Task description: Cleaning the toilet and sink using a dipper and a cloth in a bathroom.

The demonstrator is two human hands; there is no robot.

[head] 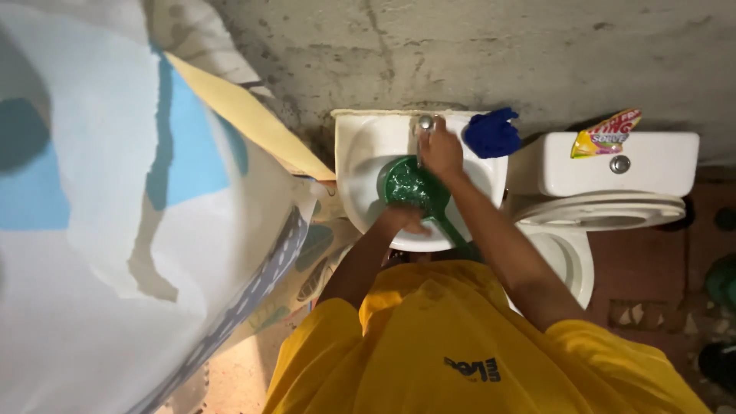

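A green plastic dipper [410,188] with a long handle sits in the bowl of a white wall-mounted sink [354,157], under the metal tap [425,121]. My left hand [404,218] grips the dipper at its near rim, where the handle begins. My right hand [441,150] reaches over the dipper and is closed on the tap at the back of the sink. The dipper's inside looks wet and speckled. My yellow shirt fills the bottom of the view.
A blue cloth [492,132] lies on the sink's right back corner. To the right stands a white toilet [571,261] whose tank [667,165] carries a yellow-pink sachet [606,134]. A large white-and-blue curtain [115,199] hangs on the left. Behind is a rough concrete wall [475,46].
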